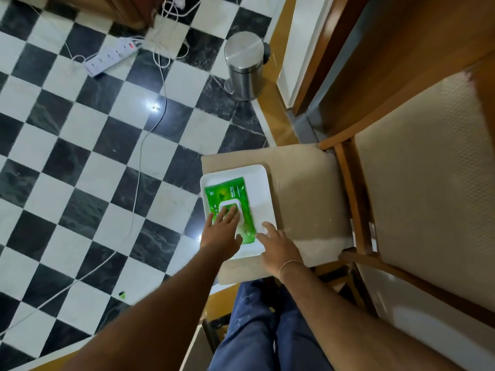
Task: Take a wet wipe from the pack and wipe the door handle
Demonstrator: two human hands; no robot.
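A green wet-wipe pack [227,192] with a white flip lid lies on a white tray [261,188] set on a beige chair seat. My left hand [221,231] rests flat on the pack, fingers spread over the lid, holding nothing. My right hand [276,245] sits beside the pack's near right corner, fingers apart, touching the tray edge. The lid looks closed. No wipe is out. A wooden door edge [321,49] stands at the upper right; its handle is out of view.
The chair [308,188] has wooden arms and a beige backrest at right. A steel pedal bin [245,65] stands on the checkered floor beyond it. A power strip [111,56] and white cables trail across the floor at left.
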